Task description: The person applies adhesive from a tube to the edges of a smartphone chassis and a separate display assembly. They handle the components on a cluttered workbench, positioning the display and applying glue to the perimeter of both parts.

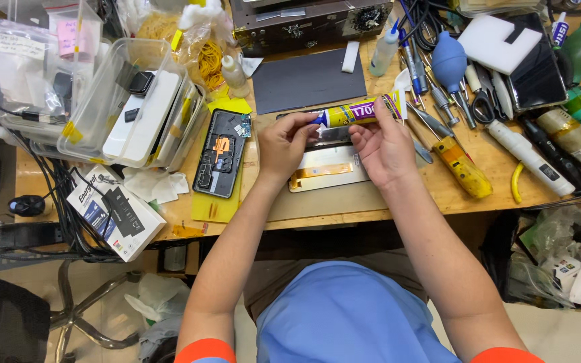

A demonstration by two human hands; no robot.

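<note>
Yellow-and-purple glue tube (pixel 361 111) — held level above the workbench — blue nozzle pointing left.

A phone repair workshop: an opened phone (pixel 221 153) lies on the wooden worktop (pixel 398 198), with screwdrivers (pixel 462 166), scissors (pixel 482 101) and an air blower (pixel 449 62) crowding its right end.

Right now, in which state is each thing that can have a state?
Glue tube: held level in both hands, nozzle end at the left hand.
Right hand: grips the tube body.
Phone: opened, back off, insides showing.
Screen panel: flat on the bench under the hands.
Clear box: tilted, no lid.
</note>
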